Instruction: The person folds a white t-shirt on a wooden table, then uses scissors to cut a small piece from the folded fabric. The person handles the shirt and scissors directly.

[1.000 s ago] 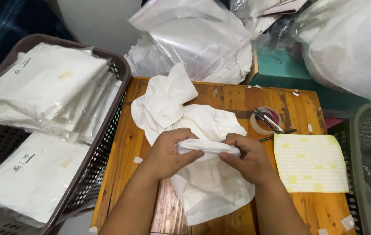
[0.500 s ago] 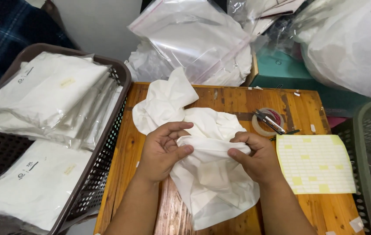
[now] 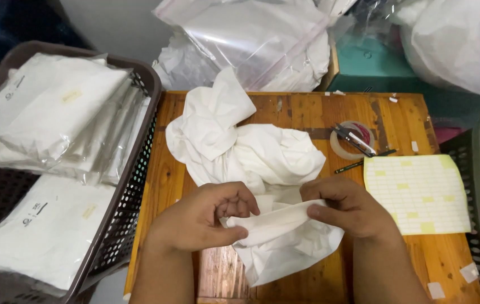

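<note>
Near the front edge of the wooden bench (image 3: 302, 112), seen from the head camera, both hands pinch a folded strip of the white garment (image 3: 262, 163). The left hand (image 3: 203, 222) is closed on the strip's left end, thumb beneath and fingers curled above; the right hand (image 3: 347, 208) is clamped on its right end. The rest of the garment lies crumpled across the bench's middle, reaching toward the far edge. A brown basket (image 3: 138, 186) of bagged white packets (image 3: 54, 112) stands hard against the bench's left edge. To the right lie a sticker sheet (image 3: 417, 194), a tape roll (image 3: 344, 147) and a pencil (image 3: 364, 162) (bare wood shows only in narrow strips between them). Clear plastic bags (image 3: 251, 39) crowd the far edge.
</note>
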